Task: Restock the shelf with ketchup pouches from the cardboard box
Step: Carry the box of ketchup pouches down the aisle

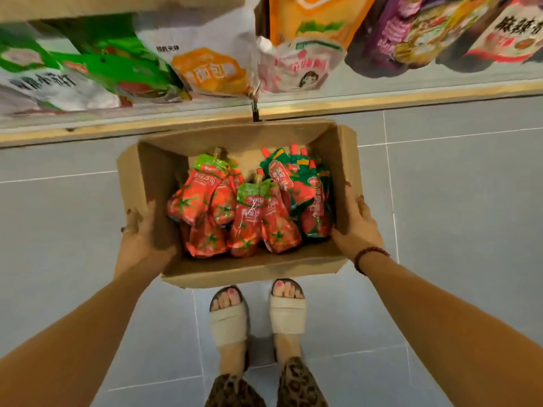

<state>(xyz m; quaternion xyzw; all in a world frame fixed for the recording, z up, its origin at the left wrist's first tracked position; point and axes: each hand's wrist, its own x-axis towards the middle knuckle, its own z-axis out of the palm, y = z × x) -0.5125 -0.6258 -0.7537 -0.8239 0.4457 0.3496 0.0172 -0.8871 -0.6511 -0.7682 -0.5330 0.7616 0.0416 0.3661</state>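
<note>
Stocked shelf (382, 104) beyond cardboard box (252, 273), sandalled feet (229, 321) near

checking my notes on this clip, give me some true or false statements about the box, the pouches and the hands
1. The left hand and right hand each grip a side wall of the cardboard box. True.
2. The box is empty. False: ketchup pouches lie inside it.
3. The box sits on the shelf. False: it is held in front of the shelf, not on it.
4. A beaded bracelet is on the right wrist. True.
</note>
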